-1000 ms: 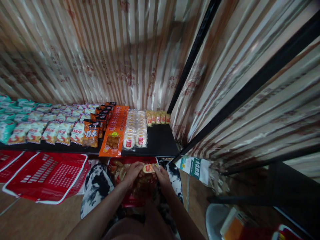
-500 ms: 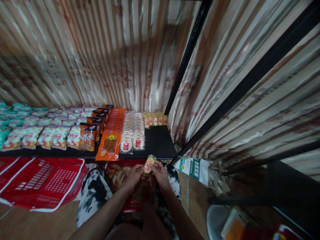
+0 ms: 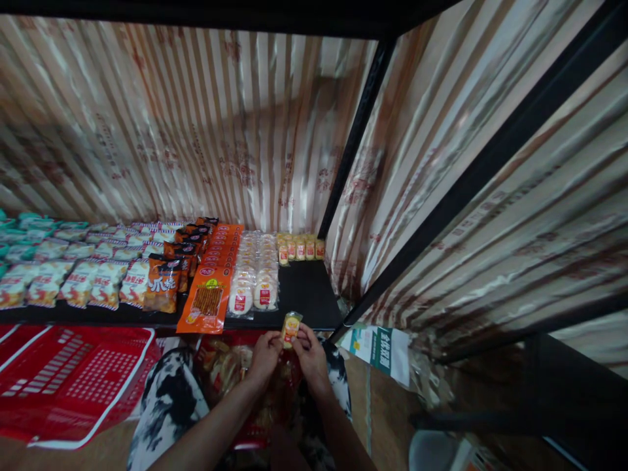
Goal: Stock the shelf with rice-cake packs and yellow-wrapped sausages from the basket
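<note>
Pinching a small yellow packet (image 3: 291, 327) between them, the left hand (image 3: 265, 356) and right hand (image 3: 310, 356) meet just in front of the shelf (image 3: 309, 291), each closed on one side of the wrapper with fingertips, so the packet stands upright with its printed face toward the camera. It hangs above a red bag (image 3: 230, 373) of snacks resting on the person's lap, close to the shelf's front edge and apart from it. At the back of the shelf a short row of like packets (image 3: 300, 248) stands against the striped curtain, with bare black board in front of them; that gap lies straight ahead of the held one. To its left run tidy files of white buns (image 3: 255, 281), orange sachets (image 3: 210, 294) and dark-orange bags (image 3: 164, 291), each kind kept to its own lane, fronts facing out. Farther left lie pale snack bags (image 3: 78, 281). Red baskets (image 3: 69, 379) sit on the floor below, and a green-and-white leaflet (image 3: 380, 343), probably paper, hangs by the frame post.
</note>
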Tool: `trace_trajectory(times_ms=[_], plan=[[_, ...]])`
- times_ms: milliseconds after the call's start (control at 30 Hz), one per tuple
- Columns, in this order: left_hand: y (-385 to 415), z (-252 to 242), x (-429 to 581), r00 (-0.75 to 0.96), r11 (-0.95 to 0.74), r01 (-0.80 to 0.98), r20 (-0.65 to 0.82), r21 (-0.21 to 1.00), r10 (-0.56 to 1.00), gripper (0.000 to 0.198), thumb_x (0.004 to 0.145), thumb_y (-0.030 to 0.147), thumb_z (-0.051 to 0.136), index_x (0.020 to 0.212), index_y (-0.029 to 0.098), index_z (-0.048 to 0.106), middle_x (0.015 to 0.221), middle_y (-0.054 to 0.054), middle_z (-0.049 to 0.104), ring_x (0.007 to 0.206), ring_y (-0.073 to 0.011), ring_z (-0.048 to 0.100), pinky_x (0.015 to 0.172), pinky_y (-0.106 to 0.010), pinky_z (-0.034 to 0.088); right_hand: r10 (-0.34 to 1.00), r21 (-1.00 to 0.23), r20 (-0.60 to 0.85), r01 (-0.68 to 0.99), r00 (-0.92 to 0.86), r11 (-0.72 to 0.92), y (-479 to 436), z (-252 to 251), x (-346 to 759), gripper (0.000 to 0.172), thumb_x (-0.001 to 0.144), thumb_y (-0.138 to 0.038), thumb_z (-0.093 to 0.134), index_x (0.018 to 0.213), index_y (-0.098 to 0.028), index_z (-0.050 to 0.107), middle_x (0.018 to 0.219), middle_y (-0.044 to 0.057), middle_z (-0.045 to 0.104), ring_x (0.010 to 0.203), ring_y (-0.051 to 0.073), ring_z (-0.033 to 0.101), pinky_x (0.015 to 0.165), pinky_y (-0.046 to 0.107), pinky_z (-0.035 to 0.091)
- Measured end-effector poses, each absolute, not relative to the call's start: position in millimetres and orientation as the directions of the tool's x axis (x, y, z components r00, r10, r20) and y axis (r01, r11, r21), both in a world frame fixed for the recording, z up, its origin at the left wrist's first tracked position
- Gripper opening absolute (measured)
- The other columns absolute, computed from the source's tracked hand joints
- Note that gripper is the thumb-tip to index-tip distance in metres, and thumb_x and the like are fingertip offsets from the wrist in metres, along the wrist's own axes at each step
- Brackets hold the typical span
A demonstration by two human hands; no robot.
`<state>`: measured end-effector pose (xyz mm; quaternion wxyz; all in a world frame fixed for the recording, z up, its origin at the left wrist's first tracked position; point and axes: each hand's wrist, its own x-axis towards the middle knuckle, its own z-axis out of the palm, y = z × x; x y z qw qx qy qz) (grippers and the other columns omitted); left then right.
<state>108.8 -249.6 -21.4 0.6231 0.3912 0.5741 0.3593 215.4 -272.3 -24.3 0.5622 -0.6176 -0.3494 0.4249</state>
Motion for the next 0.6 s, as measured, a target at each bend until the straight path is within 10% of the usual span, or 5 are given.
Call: trace_trajectory(times_ms=[600], plan=[[-196,-3,154,0.062,0.344,-0.028,-0.342,0.939,0.938,0.017,0.083,0.011,0.039,0.088,0.015,0.055,0.074,-0.001,0.062,0.055,-0.0081,0.056,0.056,-0.020,0.047,0.839,-0.919,0.070,0.362,0.540,-0.157,-224,-9,242,0.029,0.072,-0.036,0.053,0.094,-0.020,0.060,0.086,0.004,0.065,0.064,0.016,0.060,0.063,0.028,0.048]])
